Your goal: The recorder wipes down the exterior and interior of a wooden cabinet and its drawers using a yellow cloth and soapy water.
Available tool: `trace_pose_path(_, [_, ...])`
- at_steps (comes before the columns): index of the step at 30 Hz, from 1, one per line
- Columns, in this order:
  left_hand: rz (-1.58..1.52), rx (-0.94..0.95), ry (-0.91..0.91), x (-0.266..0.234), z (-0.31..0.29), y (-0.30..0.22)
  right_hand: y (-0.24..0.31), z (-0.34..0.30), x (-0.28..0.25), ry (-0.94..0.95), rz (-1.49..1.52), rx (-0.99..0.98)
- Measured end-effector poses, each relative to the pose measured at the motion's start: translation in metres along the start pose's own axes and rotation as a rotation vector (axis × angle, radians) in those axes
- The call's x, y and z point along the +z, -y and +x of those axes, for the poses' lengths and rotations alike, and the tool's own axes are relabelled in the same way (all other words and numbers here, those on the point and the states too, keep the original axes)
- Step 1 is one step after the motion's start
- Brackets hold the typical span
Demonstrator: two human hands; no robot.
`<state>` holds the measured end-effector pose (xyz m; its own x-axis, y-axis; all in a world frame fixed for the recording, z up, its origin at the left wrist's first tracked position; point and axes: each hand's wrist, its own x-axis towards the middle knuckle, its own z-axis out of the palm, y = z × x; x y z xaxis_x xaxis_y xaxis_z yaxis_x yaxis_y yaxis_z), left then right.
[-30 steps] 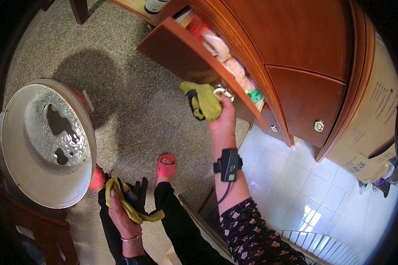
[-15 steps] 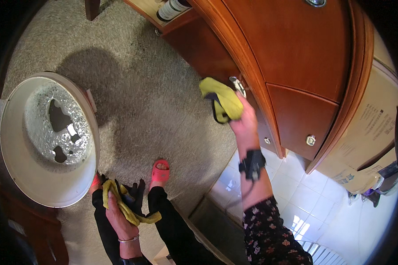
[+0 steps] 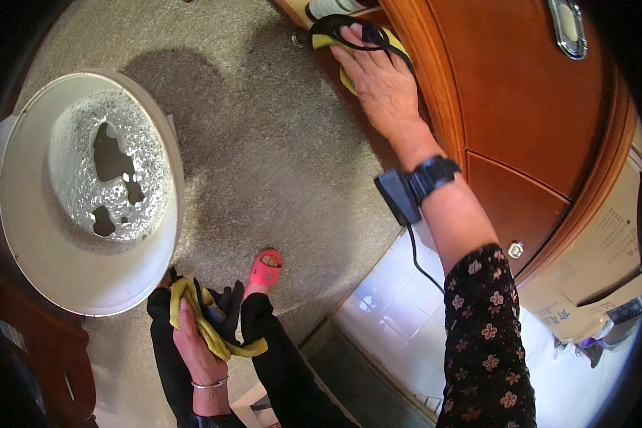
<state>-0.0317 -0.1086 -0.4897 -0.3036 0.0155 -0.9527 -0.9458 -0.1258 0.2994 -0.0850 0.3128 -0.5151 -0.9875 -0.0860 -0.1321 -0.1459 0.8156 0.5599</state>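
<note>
My right hand (image 3: 381, 89) presses a yellow cloth with black edging (image 3: 399, 44) against the upper part of a reddish-brown wooden cabinet's drawer front. Its fingers are spread over the cloth, and a black edge loops across them. Low in front of me, my left hand (image 3: 196, 346) is closed on a second yellow cloth (image 3: 210, 332) with dark parts, bunched and hanging over the fingers. To the left stands a large white bucket (image 3: 85, 289) holding water topped with suds (image 3: 78, 171).
The curved wooden cabinet (image 3: 513, 93) with metal handles fills the upper right. A bottle (image 3: 332, 8) lies in its open shelf at the top. Grey-brown carpet (image 3: 292, 185) meets white floor tiles (image 3: 399, 278). A cardboard box (image 3: 592, 242) stands at the right.
My right hand has moved up and away along the cabinet from near a metal handle, taking its cloth along. The left hand keeps its cloth in nearly the same place. The view has shifted slightly.
</note>
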Motion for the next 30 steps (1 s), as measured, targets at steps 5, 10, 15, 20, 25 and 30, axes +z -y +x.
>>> trace_pose_path(5, [0.009, 0.01, -0.012, 0.004, -0.005, -0.003, 0.027, 0.004, 0.046, 0.009, -0.072, 0.017])
trace_pose_path(10, [-0.03, 0.029, -0.026, -0.003, -0.001, 0.001, 0.039, -0.042, 0.062, 0.352, -0.043, -0.14])
trace_pose_path(15, [-0.092, 0.072, -0.035, -0.007, -0.005, -0.008, 0.012, -0.124, 0.031, 0.508, -0.146, -0.38])
trace_pose_path(20, [-0.211, 0.05, -0.015, -0.004, -0.003, -0.007, -0.008, -0.088, -0.043, 0.795, 0.163, -0.184])
trace_pose_path(25, [-0.237, 0.072, -0.056, -0.01, -0.005, -0.018, -0.052, 0.027, -0.117, 0.076, 0.066, -0.075])
trace_pose_path(30, [-0.291, 0.015, -0.085, 0.006, 0.013, -0.028, -0.074, 0.109, -0.099, -0.112, 0.152, -0.104])
